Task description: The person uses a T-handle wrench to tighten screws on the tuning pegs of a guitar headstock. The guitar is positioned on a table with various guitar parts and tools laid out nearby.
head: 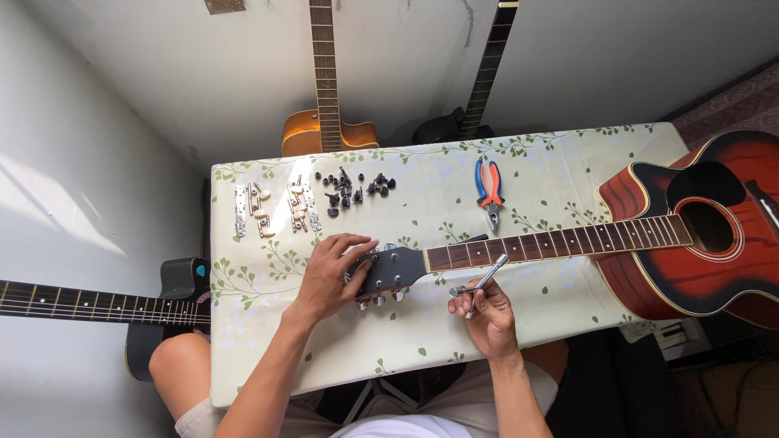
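Observation:
A red sunburst acoustic guitar point(714, 235) lies across the table, its neck pointing left and its dark headstock point(395, 270) near the middle. My left hand point(331, 272) rests on the headstock's left end, fingers curled over its tuners. My right hand point(485, 315) is just below the neck and grips a small silver wrench-like tool point(485, 278) that slants up toward the fretboard.
Table with leaf-patterned cloth point(568, 154). Silver tuner strips point(274, 209) and small black parts point(350, 188) lie at the back left. Pliers with red and blue handles point(489, 188) lie behind the neck. An orange guitar point(326, 122), two black guitars point(475, 97) point(114, 308) stand around.

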